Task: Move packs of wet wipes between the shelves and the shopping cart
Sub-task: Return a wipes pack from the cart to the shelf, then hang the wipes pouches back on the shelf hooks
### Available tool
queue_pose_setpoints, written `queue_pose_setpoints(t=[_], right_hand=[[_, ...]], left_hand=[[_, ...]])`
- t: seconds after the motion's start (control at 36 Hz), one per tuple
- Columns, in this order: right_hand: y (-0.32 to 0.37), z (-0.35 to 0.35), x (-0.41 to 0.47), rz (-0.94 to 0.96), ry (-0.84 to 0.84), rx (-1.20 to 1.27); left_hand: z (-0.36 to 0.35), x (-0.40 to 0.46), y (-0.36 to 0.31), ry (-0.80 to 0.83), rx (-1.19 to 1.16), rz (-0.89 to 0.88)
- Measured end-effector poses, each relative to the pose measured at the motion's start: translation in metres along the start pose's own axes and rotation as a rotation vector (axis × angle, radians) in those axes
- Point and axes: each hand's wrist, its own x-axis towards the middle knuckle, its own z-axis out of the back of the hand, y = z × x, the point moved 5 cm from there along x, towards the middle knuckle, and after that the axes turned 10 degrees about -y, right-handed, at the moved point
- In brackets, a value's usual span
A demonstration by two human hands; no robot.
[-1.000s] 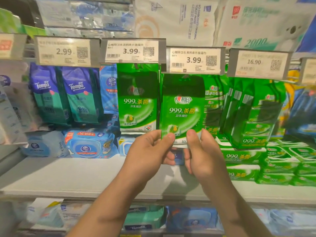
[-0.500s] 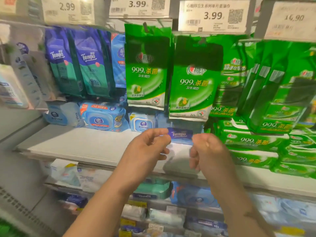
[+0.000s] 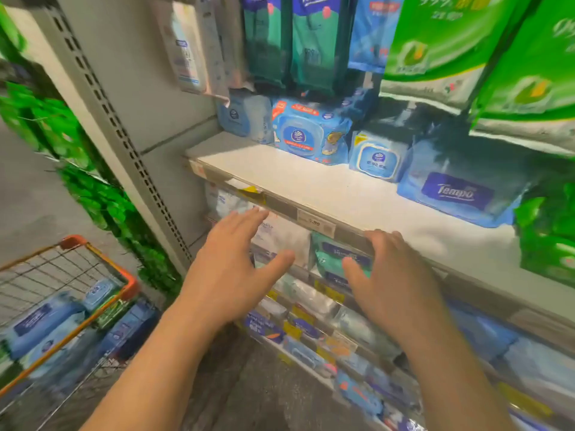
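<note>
My left hand (image 3: pixel 231 265) and my right hand (image 3: pixel 393 275) hover side by side, fingers spread and holding nothing, just below the front edge of a white shelf (image 3: pixel 280 178). Behind them on the lower shelf lie a white pack (image 3: pixel 281 236) and a teal pack of wipes (image 3: pixel 333 259). On the white shelf sit a blue Tempo pack (image 3: pixel 457 194), a blue lidded pack (image 3: pixel 308 133) and a smaller blue pack (image 3: pixel 378 157). The shopping cart (image 3: pixel 102 262) with an orange rim stands at lower left, holding several blue packs (image 3: pixel 37 325).
Green packs (image 3: pixel 435 42) and dark Tempo packs (image 3: pixel 314 42) hang above the white shelf. More green packs (image 3: pixel 550 244) lie at the right. Lower shelves (image 3: pixel 326 353) hold several packs. A perforated grey upright (image 3: pixel 124 135) and green foliage (image 3: pixel 102 206) stand left.
My hands have let go of the hanging green pack and dropped below the white shelf's edge, now spread. The view has tilted down and left, bringing the cart into sight.
</note>
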Motion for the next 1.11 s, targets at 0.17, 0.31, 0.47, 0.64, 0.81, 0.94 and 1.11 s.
queue_pose_setpoints(t=[0.17, 0.31, 0.47, 0.64, 0.81, 0.94, 1.11], right_hand=[[0.056, -0.015, -0.013, 0.12, 0.012, -0.114], [0.119, -0.035, -0.031, 0.193, 0.07, -0.143], [0.215, -0.063, -0.072, 0.267, 0.168, -0.164], [0.297, -0.11, -0.12, 0.339, 0.21, -0.191], [0.373, -0.149, -0.163, 0.473, 0.299, -0.165], [0.424, -0.175, -0.191, 0.553, 0.391, -0.155], [0.467, -0.213, -0.202, 0.625, 0.494, -0.16]], left_hand=[[0.038, -0.025, 0.052, -0.032, 0.04, 0.101], [0.084, -0.058, 0.1, -0.086, 0.039, 0.191], [0.147, -0.113, 0.195, -0.175, -0.024, 0.44], [0.205, -0.171, 0.287, -0.204, -0.013, 0.624], [0.257, -0.23, 0.356, -0.314, -0.08, 0.776], [0.285, -0.269, 0.399, -0.409, -0.111, 0.875], [0.299, -0.298, 0.439, -0.467, -0.133, 0.957]])
